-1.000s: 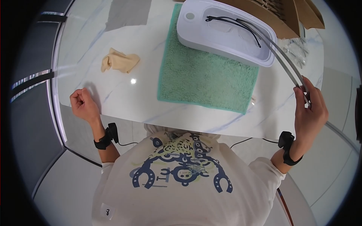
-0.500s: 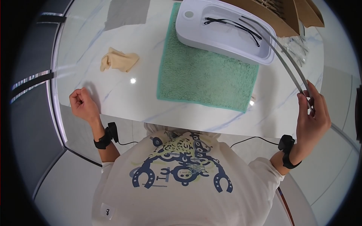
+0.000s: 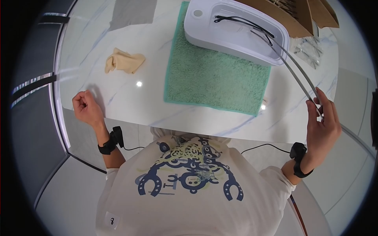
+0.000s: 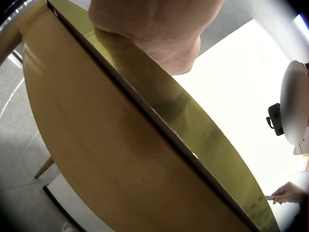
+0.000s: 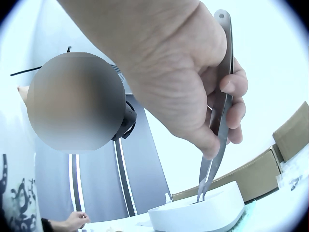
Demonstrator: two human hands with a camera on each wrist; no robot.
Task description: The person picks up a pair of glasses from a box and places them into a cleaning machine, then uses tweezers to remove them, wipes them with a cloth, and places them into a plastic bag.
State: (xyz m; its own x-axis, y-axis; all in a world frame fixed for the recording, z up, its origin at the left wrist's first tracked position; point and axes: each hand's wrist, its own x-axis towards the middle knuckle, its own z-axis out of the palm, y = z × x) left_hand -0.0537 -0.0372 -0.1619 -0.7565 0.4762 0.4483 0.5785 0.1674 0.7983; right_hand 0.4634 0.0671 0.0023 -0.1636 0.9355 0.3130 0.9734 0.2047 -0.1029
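Note:
My right hand (image 3: pixel 323 124) grips long silver tweezers (image 5: pixel 227 38) near their joined end, thumb on one side and fingers on the other. Their two legs stand apart and reach over the right end of a white oblong basin (image 3: pixel 232 50). Inside the basin lie thin black curved strips (image 3: pixel 238 19), which look like eyeglass temples. The tweezer tips overlap the right part of these strips in the head view. At the table's near left edge, my left hand (image 3: pixel 87 107) rests with its fingers curled in, holding nothing.
The basin stands on a green towel (image 3: pixel 216 86). A beige cloth (image 3: pixel 125 63) lies crumpled at the left, with a grey cloth (image 3: pixel 132 13) behind it. At the back right are a cardboard box (image 3: pixel 303 23) and a clear plastic bag (image 3: pixel 309 51) of small items.
The tweezers' legs have shifted within the basin, their tips now nearer to me. The black strips have moved slightly. My right hand moved a little down, while my left hand stayed almost still.

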